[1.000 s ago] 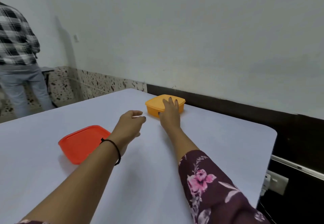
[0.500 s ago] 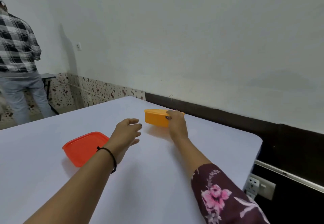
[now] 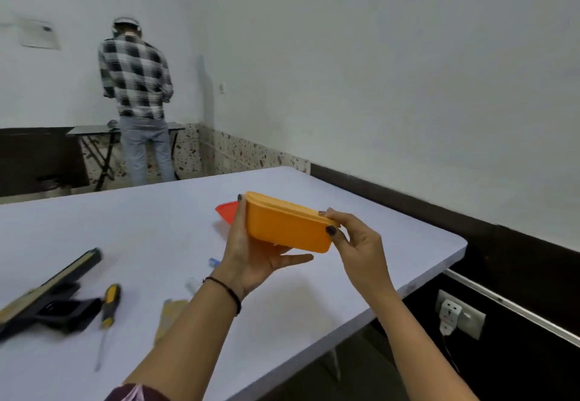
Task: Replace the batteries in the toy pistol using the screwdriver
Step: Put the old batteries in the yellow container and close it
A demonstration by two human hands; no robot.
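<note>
An orange lidded box point(image 3: 287, 228) is held up above the white table point(image 3: 131, 231) between both hands. My left hand point(image 3: 251, 253) cradles its left end and underside, thumb up along the side. My right hand point(image 3: 351, 240) pinches the right corner of its lid. A black and tan toy pistol point(image 3: 47, 297) lies at the left of the table. Beside it lies a screwdriver point(image 3: 106, 316) with a yellow and black handle. Small blurred items, perhaps batteries point(image 3: 213, 263), lie near my left wrist.
A red lid point(image 3: 227, 212) lies on the table behind the box. A yellowish packet point(image 3: 171, 316) sits by my left forearm. A person in a checked shirt point(image 3: 136, 87) stands at a far table, back turned. A wall socket point(image 3: 459, 312) is at lower right.
The orange box has been lifted off the table and brought nearer, now held by both hands. The view has swung left, bringing the pistol and screwdriver into sight.
</note>
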